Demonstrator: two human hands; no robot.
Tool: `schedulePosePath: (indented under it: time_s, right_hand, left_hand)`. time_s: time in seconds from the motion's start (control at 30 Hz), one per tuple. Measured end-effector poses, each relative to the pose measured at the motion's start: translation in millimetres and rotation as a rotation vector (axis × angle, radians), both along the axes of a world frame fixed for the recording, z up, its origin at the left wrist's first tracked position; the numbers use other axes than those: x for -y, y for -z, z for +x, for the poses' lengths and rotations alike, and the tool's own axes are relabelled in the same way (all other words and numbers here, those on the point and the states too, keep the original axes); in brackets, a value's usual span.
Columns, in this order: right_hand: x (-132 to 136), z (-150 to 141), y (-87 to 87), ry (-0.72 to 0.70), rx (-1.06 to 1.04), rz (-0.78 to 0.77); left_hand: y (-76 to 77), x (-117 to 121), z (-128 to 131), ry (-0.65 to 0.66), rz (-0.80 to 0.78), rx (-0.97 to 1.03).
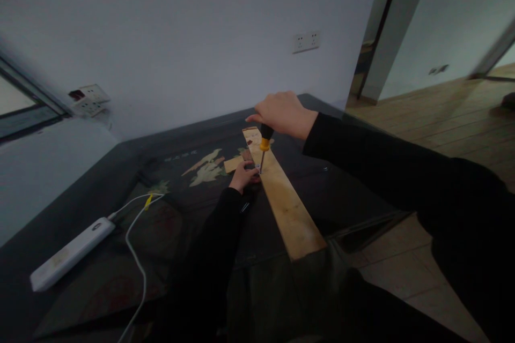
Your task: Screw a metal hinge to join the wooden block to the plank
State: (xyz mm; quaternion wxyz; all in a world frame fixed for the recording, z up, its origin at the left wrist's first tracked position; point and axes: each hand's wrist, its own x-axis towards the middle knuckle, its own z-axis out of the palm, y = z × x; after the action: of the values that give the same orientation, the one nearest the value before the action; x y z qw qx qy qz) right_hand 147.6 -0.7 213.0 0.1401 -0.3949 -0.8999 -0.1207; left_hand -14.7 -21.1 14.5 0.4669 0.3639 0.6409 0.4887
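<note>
The screwdriver (pixel 264 144) stands nearly upright, tip down at the left edge of the wooden board (pixel 287 203) on the dark surface (pixel 181 139). The right hand (pixel 284 112) grasps its handle. The left hand (pixel 243 176) touches the board's edge beside the tip; finger closure cannot be determined.

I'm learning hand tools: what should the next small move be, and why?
Probably a small turn of the screwdriver by the right hand, with light downward pressure: that hand grips it from above, its tip is down at the wooden board, and the left hand is close beside the tip.
</note>
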Motion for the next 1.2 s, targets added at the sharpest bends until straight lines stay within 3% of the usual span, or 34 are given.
schedulePosePath:
  time_s: [0.27, 0.53, 0.83, 1.07, 1.13, 1.2]
  right_hand:
    - [-17, 14, -19.2, -0.257, 0.098, -0.259]
    - [-4, 1, 1.3, 0.009, -0.058, -0.011]
    - [-16, 15, -17.8, -0.282, 0.071, -0.275]
    - [-6, 10, 0.7, -0.002, -0.046, -0.072]
    - [-8, 11, 1.8, 0.012, -0.071, -0.092]
    - [-12, 15, -1.4, -0.063, -0.062, -0.169]
  left_hand:
    - [-2.3, 2, 0, 0.02, -0.006, -0.036]
    - [0.8, -2, 0, -0.004, -0.021, -0.025]
    - [3.4, -2, -1, 0.0, 0.011, -0.01]
    - [3.9, -1, -1, 0.0, 0.012, -0.028]
    - [2.8, 0, -1, 0.007, 0.012, -0.023]
    - [1.7, 1, 0, 0.008, 0.013, -0.017]
